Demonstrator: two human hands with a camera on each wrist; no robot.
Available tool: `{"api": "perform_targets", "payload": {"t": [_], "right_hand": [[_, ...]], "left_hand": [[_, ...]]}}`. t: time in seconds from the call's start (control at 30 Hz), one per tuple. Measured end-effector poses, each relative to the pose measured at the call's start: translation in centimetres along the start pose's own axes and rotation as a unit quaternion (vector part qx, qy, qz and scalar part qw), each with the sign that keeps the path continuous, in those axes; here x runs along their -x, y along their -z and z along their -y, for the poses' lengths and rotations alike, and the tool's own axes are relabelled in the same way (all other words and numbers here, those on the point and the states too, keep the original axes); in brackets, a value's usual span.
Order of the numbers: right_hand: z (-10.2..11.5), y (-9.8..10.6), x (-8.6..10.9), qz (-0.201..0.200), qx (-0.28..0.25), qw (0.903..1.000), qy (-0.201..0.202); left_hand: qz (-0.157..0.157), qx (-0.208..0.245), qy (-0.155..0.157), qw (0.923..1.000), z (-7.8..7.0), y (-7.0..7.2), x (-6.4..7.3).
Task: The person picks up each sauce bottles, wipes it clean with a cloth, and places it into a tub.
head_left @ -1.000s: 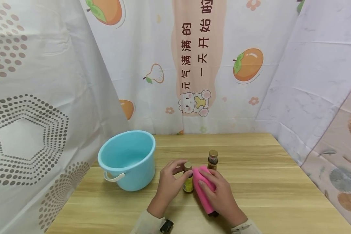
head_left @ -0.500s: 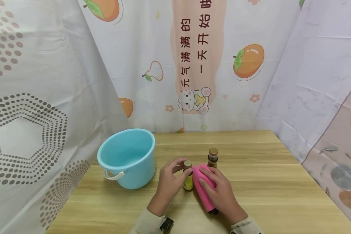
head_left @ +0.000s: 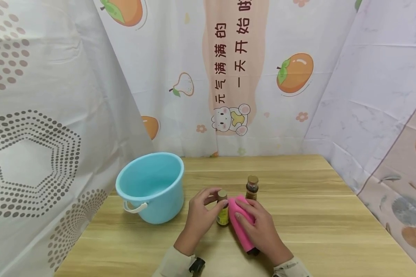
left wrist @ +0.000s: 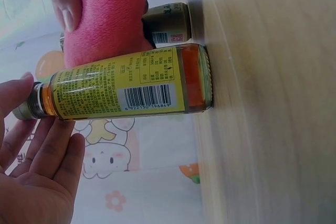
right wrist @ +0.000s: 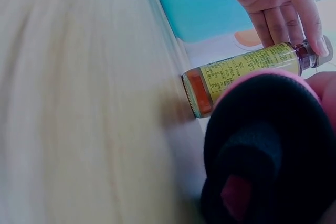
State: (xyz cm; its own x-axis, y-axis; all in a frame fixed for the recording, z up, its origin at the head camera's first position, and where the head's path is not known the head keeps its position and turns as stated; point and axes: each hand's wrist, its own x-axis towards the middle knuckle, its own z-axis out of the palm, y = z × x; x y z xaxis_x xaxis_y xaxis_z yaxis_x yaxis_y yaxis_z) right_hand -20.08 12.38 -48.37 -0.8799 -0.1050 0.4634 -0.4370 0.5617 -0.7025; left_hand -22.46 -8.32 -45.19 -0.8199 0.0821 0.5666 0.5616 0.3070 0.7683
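In the head view my left hand (head_left: 202, 215) pinches the capped neck of a small glass bottle with a yellow label (head_left: 223, 216). The bottle stands upright on the table; its barcode and reddish liquid show in the left wrist view. My right hand (head_left: 258, 230) grips a pink fuzzy plush thing (head_left: 242, 227), slanted beside the bottle. Its near end is black, and the right wrist view shows a dark, rounded black end (right wrist: 268, 108) close up. Behind the plush thing rises a second bottle with a brown cap (head_left: 252, 184), its lower part hidden.
A light blue bucket (head_left: 170, 206) with a white handle (head_left: 136, 209) stands left of my left hand. Wood-grain table (head_left: 308, 215) extends around the hands. Patterned curtains (head_left: 180, 50) hang behind the table and on both sides.
The head view has shifted slightly. Both hands keep the same holds, and the bottles, plush thing and bucket stay in place.
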Motion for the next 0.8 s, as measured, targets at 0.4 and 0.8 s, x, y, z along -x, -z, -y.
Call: {"api": "perform_targets", "payload": {"t": [0.4, 0.8], "right_hand": [[0.29, 0.08, 0.14, 0.020, 0.038, 0.9987, -0.029], [0.12, -0.02, 0.13, 0.041, 0.064, 0.9962, -0.041]], "left_hand": [[0.004, -0.002, 0.001, 1.0000, 0.02, -0.11, 0.03], [0.001, -0.011, 0.002, 0.9999, 0.02, -0.16, -0.04]]}}
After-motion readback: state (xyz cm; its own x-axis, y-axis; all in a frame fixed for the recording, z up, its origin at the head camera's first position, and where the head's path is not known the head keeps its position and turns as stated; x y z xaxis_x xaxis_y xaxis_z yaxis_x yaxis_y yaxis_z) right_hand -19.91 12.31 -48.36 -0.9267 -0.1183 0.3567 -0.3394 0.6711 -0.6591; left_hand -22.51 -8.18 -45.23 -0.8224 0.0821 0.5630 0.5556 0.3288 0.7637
